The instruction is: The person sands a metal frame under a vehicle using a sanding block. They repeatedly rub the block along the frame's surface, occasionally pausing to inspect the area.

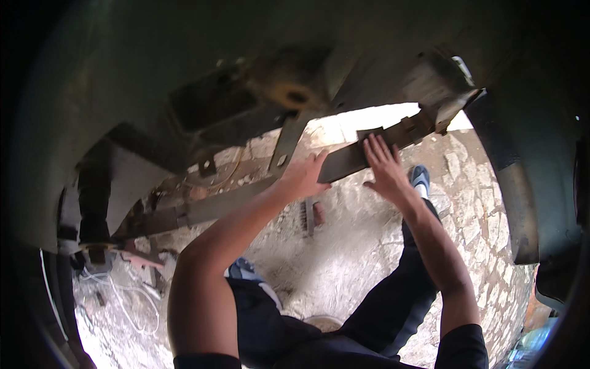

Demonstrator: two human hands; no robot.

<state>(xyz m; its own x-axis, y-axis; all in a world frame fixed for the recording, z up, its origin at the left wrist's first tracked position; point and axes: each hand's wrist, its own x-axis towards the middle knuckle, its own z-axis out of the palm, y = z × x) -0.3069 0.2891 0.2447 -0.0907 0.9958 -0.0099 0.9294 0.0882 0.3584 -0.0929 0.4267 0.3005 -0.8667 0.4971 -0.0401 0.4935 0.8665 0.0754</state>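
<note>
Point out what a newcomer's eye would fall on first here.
Most likely the left hand and right hand, set on the long dark metal bar slanting across the middle. Next, perhaps, the large dark structure looming across the top. Below the bar, on the pale ground, lies what looks like a brush.

1. I take this, from my remote seat, for a rough vehicle repair workshop or yard; whether it is roofed, I cannot tell.
2. Overhead I see dark, grimy metalwork [378,80], like a vehicle's body, with a rusty mount [279,92].
3. Beneath it I find a long metal bar [344,165] and a drilled bracket [287,141].
4. On the uneven stone floor [488,212] I make out a bristle brush [307,215] and loose white cord [117,299].
5. Bright light reaches me past the metal.
</note>
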